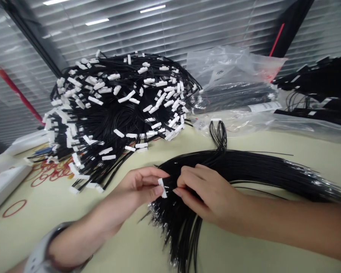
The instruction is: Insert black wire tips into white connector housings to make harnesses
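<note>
Between thumb and fingers, my left hand [142,185] holds a small white connector [162,188] upright. Just right of it, my right hand [206,191] is pinched close to the connector's side; what its fingertips grip is too small to make out, though thin black wires lie around them. Beneath both hands runs a thick bundle of black wires [250,167], its shiny metal-tipped ends [161,223] fanned out below my left hand. Behind the bundle stands a looped group of wires with a white connector [216,120] on top.
A large heap of black cables with white connectors [122,98] fills the back left. Red rubber bands [49,170] and a white box [7,189] lie at the left. Clear plastic bags [233,91] and more black cables [321,87] are at the back right.
</note>
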Demonstrator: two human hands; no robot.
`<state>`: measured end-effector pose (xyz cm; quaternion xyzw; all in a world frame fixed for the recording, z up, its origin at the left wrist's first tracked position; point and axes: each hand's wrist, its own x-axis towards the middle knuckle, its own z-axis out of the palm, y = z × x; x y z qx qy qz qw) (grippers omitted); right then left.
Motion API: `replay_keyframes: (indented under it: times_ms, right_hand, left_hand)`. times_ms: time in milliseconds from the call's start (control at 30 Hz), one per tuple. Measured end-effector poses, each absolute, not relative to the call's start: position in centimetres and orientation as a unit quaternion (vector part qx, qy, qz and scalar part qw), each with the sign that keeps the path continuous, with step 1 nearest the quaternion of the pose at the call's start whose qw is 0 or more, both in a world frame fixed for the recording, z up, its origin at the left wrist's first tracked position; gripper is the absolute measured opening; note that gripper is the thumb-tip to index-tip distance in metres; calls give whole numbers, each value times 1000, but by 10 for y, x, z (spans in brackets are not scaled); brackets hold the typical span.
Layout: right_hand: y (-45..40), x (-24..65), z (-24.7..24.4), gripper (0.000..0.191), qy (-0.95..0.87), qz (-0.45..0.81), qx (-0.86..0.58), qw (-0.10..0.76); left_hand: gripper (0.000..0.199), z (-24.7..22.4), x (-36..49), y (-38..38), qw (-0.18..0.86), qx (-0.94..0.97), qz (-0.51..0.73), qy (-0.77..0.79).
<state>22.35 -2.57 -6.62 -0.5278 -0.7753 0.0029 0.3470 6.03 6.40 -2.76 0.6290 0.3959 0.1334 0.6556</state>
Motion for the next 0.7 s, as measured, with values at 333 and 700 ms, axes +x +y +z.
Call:
replay_keyframes:
  times_ms: [333,700]
  right_hand:
    - [-27,224,-63,13,-771,-3,-519,369]
    - [-28,225,-63,12,-782,47,-524,334]
  left_hand:
    - [18,-25,61,62,692,612,143,354]
    - [14,-23,62,62,656,646,125,369]
